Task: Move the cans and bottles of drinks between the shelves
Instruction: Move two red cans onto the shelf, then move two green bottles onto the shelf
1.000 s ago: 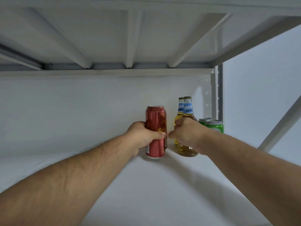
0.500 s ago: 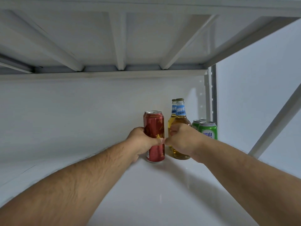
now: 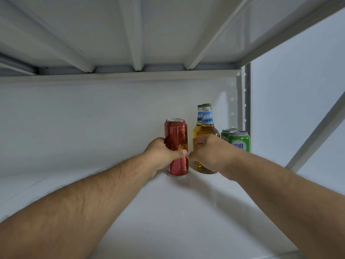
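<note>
A tall red can (image 3: 177,141) stands on the white shelf (image 3: 168,212) near its back wall, and my left hand (image 3: 164,154) grips it around the middle. A second red can hides right behind it, only its rim showing. Beside it to the right, my right hand (image 3: 207,154) grips a yellow glass bottle (image 3: 207,128) with a blue neck label, standing upright on the shelf. Another such bottle (image 3: 199,116) stands just behind. Two green cans (image 3: 239,141) sit at the far right.
The underside of the upper shelf (image 3: 138,34), with white ribs, hangs low overhead. A perforated upright post (image 3: 242,101) stands at the right back corner, and a diagonal brace (image 3: 317,133) crosses the right side. The shelf's left part is bare.
The red can has been lowered and pushed back until it rests on the shelf beside the bottle. The view has shifted a little; both hands keep their grip.
</note>
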